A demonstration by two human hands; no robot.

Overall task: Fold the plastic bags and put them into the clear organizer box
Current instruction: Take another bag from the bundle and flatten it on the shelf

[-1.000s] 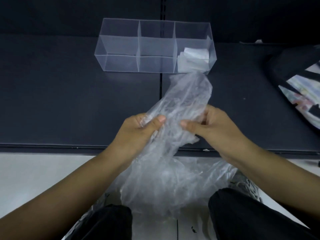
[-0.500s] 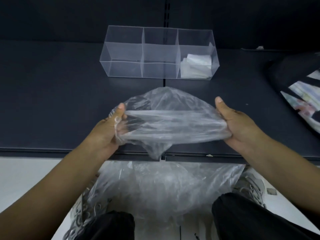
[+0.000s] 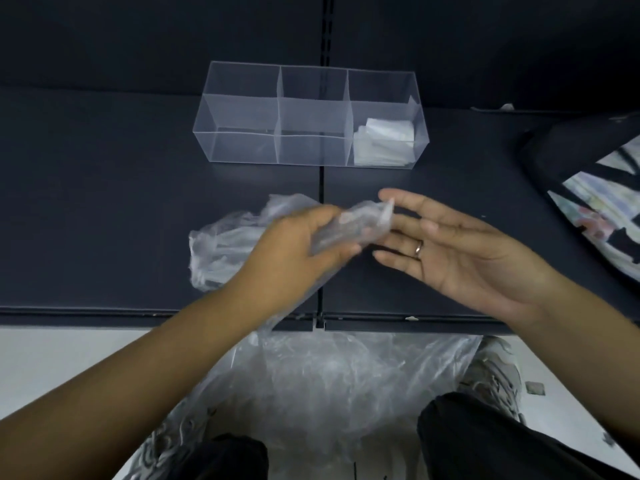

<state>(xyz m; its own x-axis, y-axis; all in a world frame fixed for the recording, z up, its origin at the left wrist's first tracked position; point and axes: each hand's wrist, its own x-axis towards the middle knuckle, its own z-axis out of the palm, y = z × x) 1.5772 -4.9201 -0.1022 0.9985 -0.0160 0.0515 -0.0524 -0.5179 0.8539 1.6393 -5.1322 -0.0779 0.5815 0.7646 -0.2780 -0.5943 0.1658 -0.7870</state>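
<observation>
You are early in the job. The clear organizer box (image 3: 242,147) holds a small stack of folded bags (image 3: 384,140) in its right-hand compartment, while its middle and left compartments look empty.

The plastic bag (image 3: 221,247) you are working on lies crumpled on the dark shelf (image 3: 104,202), just in front of the box on your side. It is not yet a neat fold. Your left hand (image 3: 294,244) has its fingers curled round one bunched end of the bag and holds it in front of the box's middle compartment. Your right hand (image 3: 460,251) is palm up in front of the right compartment, fingers straight and spread, gripping nothing. Its fingertips sit just beside the bunched end, and I cannot tell whether they touch it.

A heap of loose plastic (image 3: 332,386) waits well away from the box, below the shelf edge by your knees. I judge most of the folding is yet to do.
</observation>
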